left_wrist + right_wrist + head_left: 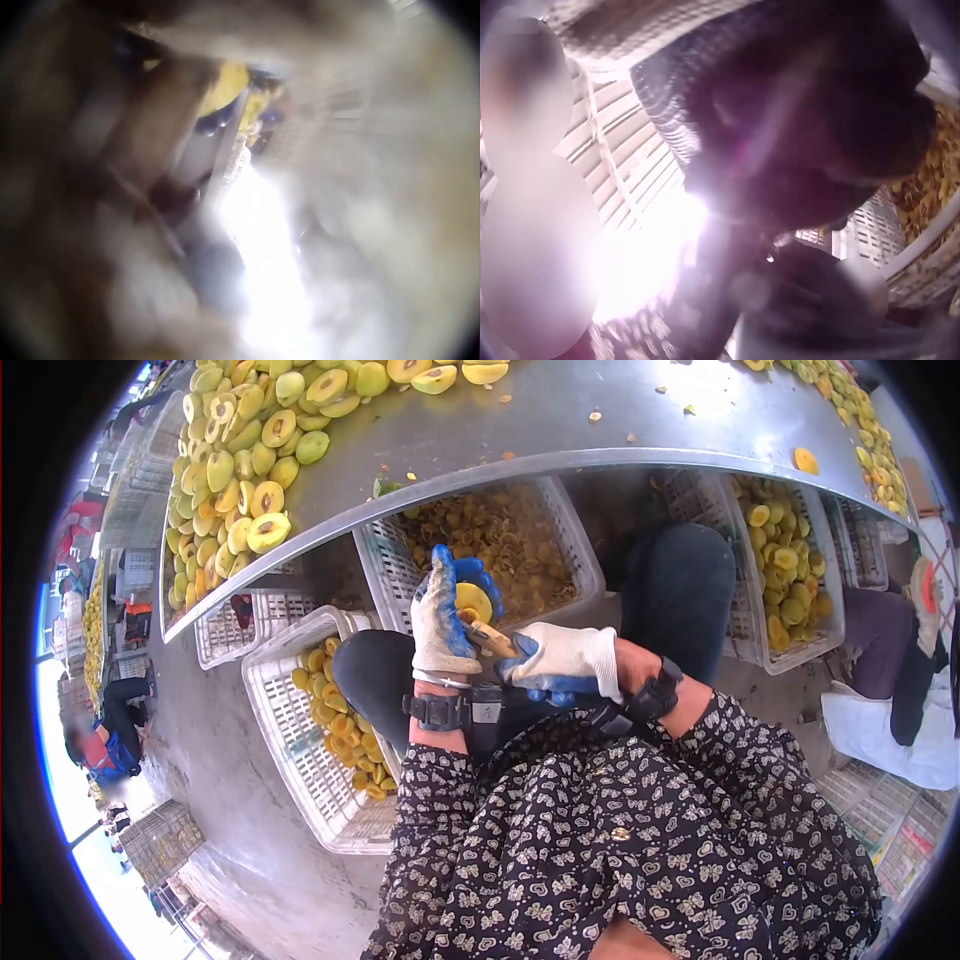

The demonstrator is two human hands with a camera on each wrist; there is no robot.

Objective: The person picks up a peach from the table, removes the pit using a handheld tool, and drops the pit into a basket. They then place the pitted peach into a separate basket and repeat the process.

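In the head view the left hand, in a white glove with blue coating, holds a yellow fruit half above the lap. The right hand, gloved alike, grips a tool with a brownish handle whose end meets the fruit. Whether a blade enters the flesh cannot be told. Blur fills the left wrist view, where a yellow piece shows near the top. Dark glove fabric covers much of the right wrist view.
A metal table ahead carries heaped halved fruit. Beneath its edge stands a crate of brownish pieces. Crates with yellow halves stand at left and right. Another person's leg is at far right.
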